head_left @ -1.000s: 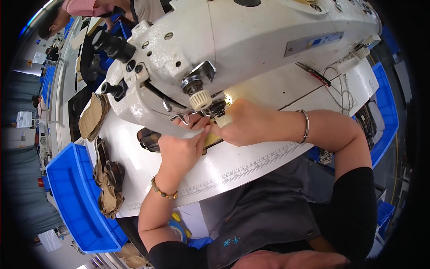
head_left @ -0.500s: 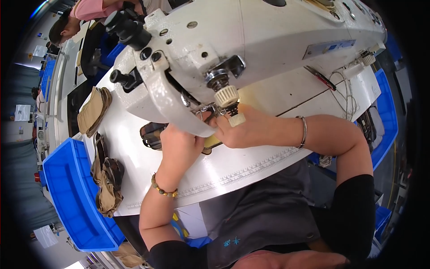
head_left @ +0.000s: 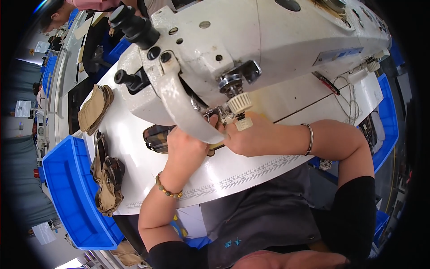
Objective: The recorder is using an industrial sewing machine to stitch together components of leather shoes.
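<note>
My left hand [head_left: 183,150], with a beaded bracelet at the wrist, grips a plaid fabric piece [head_left: 156,139] on the white machine table [head_left: 130,184], just beneath the curved guard of the sewing machine [head_left: 277,49]. My right hand [head_left: 251,139], wearing a metal bangle, is closed on the same piece beside the knurled knob [head_left: 239,103]. Both sets of fingertips are partly hidden by the needle area. A yellowish patch of the work shows between my hands.
Tan fabric pieces [head_left: 92,110] and a folded bundle [head_left: 107,184] lie at the left, beside a blue bin [head_left: 71,197]. Red-handled snips [head_left: 327,83] and loose cord lie at the right, near another blue bin [head_left: 383,143]. A co-worker [head_left: 94,5] is at the upper left.
Both hands have shifted slightly right in the picture, along with the machine. My left fingers are now more tucked behind the guard, still on the piece.
</note>
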The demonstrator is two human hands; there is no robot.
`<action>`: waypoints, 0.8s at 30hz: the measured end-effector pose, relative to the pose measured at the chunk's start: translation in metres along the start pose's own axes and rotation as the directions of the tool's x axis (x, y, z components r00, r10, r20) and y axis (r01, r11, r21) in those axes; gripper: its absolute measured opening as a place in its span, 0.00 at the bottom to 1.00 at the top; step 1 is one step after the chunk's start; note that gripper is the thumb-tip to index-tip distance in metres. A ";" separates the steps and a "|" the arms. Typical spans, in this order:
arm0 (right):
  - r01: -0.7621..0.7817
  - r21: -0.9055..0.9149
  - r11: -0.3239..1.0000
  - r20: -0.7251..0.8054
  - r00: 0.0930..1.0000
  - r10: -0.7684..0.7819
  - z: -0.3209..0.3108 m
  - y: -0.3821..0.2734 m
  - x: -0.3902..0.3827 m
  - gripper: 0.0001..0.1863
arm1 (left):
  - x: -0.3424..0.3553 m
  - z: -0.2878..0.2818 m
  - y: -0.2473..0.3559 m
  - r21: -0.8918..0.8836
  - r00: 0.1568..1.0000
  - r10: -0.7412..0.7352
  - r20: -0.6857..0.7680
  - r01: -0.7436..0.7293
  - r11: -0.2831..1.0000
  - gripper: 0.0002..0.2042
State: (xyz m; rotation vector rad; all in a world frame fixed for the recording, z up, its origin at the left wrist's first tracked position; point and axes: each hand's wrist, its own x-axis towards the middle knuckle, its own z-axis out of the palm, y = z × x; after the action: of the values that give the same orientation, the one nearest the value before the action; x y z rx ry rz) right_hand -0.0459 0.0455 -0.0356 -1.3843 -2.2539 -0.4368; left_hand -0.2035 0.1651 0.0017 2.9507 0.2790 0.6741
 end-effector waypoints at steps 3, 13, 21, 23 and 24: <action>-0.029 -0.017 0.999 -0.022 0.999 0.028 0.002 0.001 -0.002 0.06 | -0.001 0.003 -0.005 -0.034 0.999 -0.010 -0.031 0.009 0.999 0.17; -0.060 -0.001 0.998 -0.049 0.997 0.060 -0.005 0.005 0.002 0.04 | 0.000 0.001 0.001 -0.010 0.998 -0.048 0.030 0.048 0.999 0.17; -0.086 -0.021 0.996 -0.015 0.996 0.085 -0.004 0.004 0.001 0.05 | -0.002 0.003 -0.005 -0.107 0.998 -0.064 -0.003 0.063 0.992 0.15; -0.058 -0.031 0.998 -0.045 0.997 0.057 -0.005 0.006 0.002 0.05 | -0.002 0.003 -0.005 -0.111 0.998 -0.067 -0.002 0.066 0.992 0.15; -0.057 -0.030 0.998 -0.044 0.997 0.056 -0.005 0.005 0.003 0.05 | -0.002 0.003 -0.005 -0.113 0.997 -0.071 -0.002 0.070 0.991 0.15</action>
State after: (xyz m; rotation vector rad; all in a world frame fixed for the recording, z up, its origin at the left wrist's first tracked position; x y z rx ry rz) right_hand -0.0411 0.0472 -0.0298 -1.4368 -2.1764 -0.4802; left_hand -0.2043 0.1696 -0.0023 2.8177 0.3323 0.6666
